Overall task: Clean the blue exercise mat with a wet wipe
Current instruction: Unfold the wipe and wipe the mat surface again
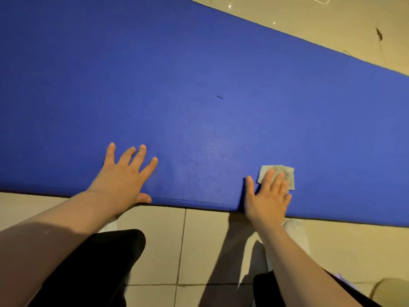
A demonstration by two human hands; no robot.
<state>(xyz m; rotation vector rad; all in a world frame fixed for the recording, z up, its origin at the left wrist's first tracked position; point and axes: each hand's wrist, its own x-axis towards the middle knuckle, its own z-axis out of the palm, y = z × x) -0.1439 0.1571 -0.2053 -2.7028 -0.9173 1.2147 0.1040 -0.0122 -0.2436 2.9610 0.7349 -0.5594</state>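
glossy beige tiled floor [199, 247] nearest | left hand [124, 176] spread flat, fingers fanned, on long blue grained-vinyl exercise mat [199, 89] near its front edge | right hand [269, 196] flat, pressing crumpled grey-white square wet wipe [285, 173] onto mat | small dark streak [219, 97] farther out

The blue mat [199, 85] lies open and flat beyond both hands, marked only by a short dark line [219, 97] mid-surface. Near its front edge, the left hand [124, 176] and the right hand [269, 196] on the wipe [285, 173] leave a bare gap between them.
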